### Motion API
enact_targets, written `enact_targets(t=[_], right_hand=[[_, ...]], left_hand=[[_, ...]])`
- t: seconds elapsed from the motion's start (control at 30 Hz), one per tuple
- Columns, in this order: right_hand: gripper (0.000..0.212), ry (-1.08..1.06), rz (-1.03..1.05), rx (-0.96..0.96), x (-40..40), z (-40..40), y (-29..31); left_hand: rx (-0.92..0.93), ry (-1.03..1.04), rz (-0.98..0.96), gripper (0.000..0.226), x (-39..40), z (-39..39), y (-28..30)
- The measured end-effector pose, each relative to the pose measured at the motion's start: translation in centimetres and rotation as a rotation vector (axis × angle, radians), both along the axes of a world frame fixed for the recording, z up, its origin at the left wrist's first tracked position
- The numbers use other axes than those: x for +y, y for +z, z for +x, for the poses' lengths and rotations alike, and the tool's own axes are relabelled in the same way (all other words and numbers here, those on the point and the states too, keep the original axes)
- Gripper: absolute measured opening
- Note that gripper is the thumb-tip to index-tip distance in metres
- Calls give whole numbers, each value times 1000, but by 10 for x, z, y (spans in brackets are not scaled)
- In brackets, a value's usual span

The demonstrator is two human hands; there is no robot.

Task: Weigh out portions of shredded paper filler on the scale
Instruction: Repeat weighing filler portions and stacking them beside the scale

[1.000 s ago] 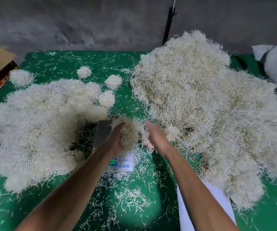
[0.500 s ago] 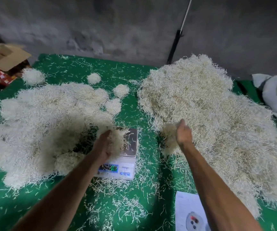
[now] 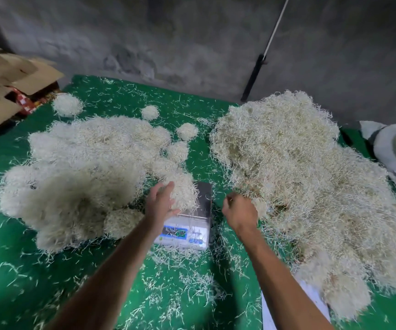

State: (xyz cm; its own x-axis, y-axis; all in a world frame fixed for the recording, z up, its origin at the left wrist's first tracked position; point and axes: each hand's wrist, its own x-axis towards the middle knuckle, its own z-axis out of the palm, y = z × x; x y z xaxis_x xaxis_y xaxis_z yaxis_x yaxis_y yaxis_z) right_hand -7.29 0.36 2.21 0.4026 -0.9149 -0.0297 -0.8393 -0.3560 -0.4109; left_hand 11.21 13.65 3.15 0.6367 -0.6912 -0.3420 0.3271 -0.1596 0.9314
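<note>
Left hand cups the paper clump on the scale — right hand, beside the scale, pinches shreds.

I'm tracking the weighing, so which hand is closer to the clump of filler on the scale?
Left. The left hand rests against the clump on the scale, while the right hand is off to the scale's right, at the edge of the big loose pile.
</note>
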Motion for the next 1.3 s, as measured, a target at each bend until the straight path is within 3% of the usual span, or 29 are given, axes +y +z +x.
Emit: enact_targets(t=[0.1, 0.23, 0.4, 0.53, 0.9, 1.07, 1.17, 1.3], right_hand=[[20, -26, 52, -86, 32, 2, -16], [29, 1, 111, -170, 68, 13, -28], [109, 52, 155, -9, 91, 16, -37], [127, 35, 167, -20, 92, 13, -39], [121, 47, 149, -22, 71, 46, -29], [112, 126, 169, -56, 44, 82, -24], [98, 57, 336, -270, 33, 111, -28], [72, -104, 435, -507, 23, 145, -36]], left_hand=[[-61, 35, 4, 50, 25, 7, -8], [254, 8, -22, 75, 50, 13, -18], [584, 25, -114, 90, 71, 21, -22], [641, -2, -150, 99, 78, 22, -26], [713, -13, -135, 106, 69, 42, -26], [388, -62, -15, 100, 40, 55, -27], [195, -147, 19, 85, 17, 65, -40], [112, -139, 97, 60, -17, 78, -55]])
